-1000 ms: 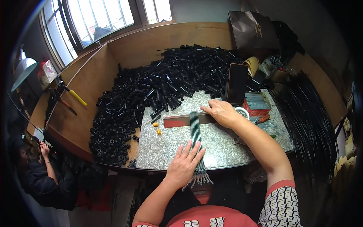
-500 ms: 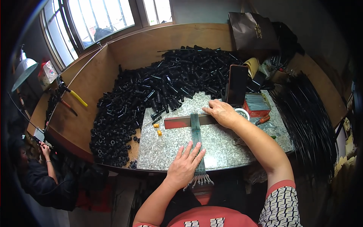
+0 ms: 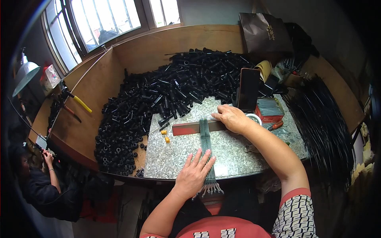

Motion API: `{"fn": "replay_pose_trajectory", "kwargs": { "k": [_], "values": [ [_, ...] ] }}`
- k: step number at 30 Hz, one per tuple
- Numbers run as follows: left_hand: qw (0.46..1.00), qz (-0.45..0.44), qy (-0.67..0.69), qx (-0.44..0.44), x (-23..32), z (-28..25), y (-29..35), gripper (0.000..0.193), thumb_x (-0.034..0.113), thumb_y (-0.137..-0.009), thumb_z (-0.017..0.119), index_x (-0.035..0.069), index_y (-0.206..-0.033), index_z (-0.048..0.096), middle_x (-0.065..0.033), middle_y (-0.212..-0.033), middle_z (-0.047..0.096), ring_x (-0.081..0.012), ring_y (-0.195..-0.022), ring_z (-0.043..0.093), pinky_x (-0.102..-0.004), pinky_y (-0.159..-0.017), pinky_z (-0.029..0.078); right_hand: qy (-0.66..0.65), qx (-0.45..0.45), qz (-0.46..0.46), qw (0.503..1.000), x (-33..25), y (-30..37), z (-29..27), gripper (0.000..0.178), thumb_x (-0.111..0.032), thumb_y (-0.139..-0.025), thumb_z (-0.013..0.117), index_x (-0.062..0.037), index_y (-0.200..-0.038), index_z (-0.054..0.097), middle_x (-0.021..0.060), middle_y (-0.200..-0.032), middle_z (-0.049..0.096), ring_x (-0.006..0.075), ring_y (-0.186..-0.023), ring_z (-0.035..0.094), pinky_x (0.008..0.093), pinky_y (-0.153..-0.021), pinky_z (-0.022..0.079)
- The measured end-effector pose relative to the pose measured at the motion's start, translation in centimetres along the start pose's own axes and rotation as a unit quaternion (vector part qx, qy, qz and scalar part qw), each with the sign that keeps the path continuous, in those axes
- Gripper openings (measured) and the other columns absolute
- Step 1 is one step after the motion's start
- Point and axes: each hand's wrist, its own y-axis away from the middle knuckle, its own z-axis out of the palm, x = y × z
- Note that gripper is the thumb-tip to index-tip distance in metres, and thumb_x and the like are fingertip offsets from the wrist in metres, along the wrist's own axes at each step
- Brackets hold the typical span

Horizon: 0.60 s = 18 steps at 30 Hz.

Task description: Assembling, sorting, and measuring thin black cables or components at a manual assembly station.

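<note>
A row of thin dark rods point(image 3: 205, 137) lies side by side, lengthwise, on the speckled grey slab point(image 3: 234, 158). Their pale, hooked lower ends stick out past its near edge. Across the slab runs a flat dark bar with a reddish left part point(image 3: 185, 129); the rods cross over it near its middle. My left hand point(image 3: 192, 174) lies flat with fingers spread, its fingertips touching the rods near the front edge. Bent over the right part of the bar, my right hand point(image 3: 234, 119) has its fingers closed on it, just right of the rods' far ends.
Black tubular parts point(image 3: 170, 87) are heaped behind and left. A phone point(image 3: 249, 89) stands upright beside a white round dish point(image 3: 254, 118), a red box of thin pins point(image 3: 270, 109) and a screwdriver point(image 3: 276, 125). Black rods point(image 3: 323, 127) fill the right side. Another person point(image 3: 49, 182) sits far left.
</note>
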Motion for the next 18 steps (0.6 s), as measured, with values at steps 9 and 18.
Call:
{"fn": "replay_pose_trajectory", "kwargs": {
  "k": [9, 18],
  "values": [
    [1.000, 0.002, -0.001, 0.007, -0.1, 0.2, 0.0, 0.055, 0.009, -0.084, 0.047, 0.009, -0.139, 0.042, -0.0144, -0.145, 0.039, -0.0367, -0.132, 0.038, -0.0494, -0.108, 0.029, -0.007, 0.003, -0.001, 1.000, -0.2, -0.4, 0.2, 0.027, -0.014, -0.088, 0.051, -0.0080, -0.109, 0.066, 0.0144, -0.095, 0.057, 0.0295, -0.094, 0.058, 0.0399, -0.080, 0.049],
    [1.000, 0.000, 0.003, 0.007, 0.1, 0.0, -0.1, 0.055, 0.008, -0.084, 0.047, 0.009, -0.139, 0.042, -0.0146, -0.145, 0.039, -0.0370, -0.132, 0.038, -0.0497, -0.108, 0.029, -0.036, 0.025, -0.004, 0.999, -0.3, -1.0, 1.0, 0.025, -0.016, -0.089, 0.050, -0.0061, -0.106, 0.067, 0.0153, -0.096, 0.057, 0.0309, -0.096, 0.057, 0.0411, -0.081, 0.047]
  ]
}}
